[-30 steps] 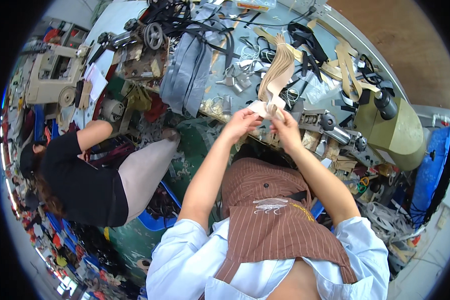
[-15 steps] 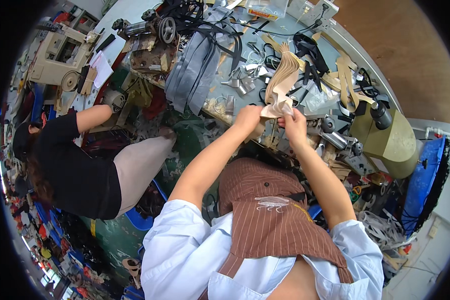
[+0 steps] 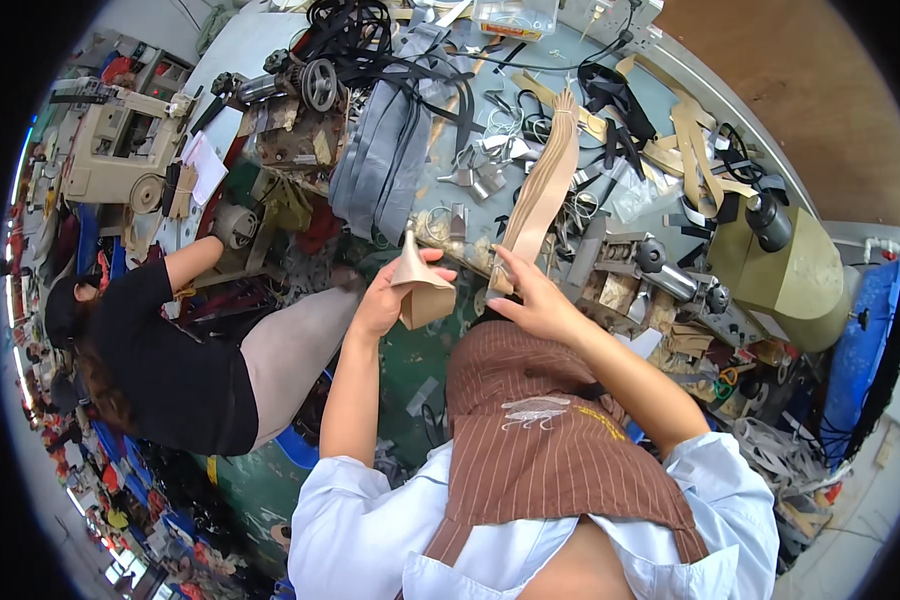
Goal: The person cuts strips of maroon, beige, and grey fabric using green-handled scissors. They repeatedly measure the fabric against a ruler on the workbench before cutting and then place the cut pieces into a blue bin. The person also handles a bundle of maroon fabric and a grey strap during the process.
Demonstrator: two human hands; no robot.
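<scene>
My left hand [image 3: 378, 305] is closed on a folded beige strip [image 3: 427, 298], which bends into a peak above the fingers. It is away from the table edge, over the green floor. My right hand [image 3: 538, 303] lies at the near end of a long bundle of beige strips [image 3: 547, 190]. Its thumb and forefinger are spread on either side of that end, touching it. The bundle runs back across the grey table [image 3: 505, 105], gathered and tied at its far tip.
Grey zipper-like strips [image 3: 375, 165] hang over the table edge at left, below tangled black straps [image 3: 345, 35]. A small machine with a handwheel [image 3: 319, 88] stands beside them. Metal rollers [image 3: 670, 270] and a green machine housing [image 3: 770, 275] are at right. A co-worker [image 3: 155, 360] sits at left.
My left hand has moved left and nearer me with the folded beige strip. My right hand has come left and lower to the bundle's end. The bundle now lies straighter.
</scene>
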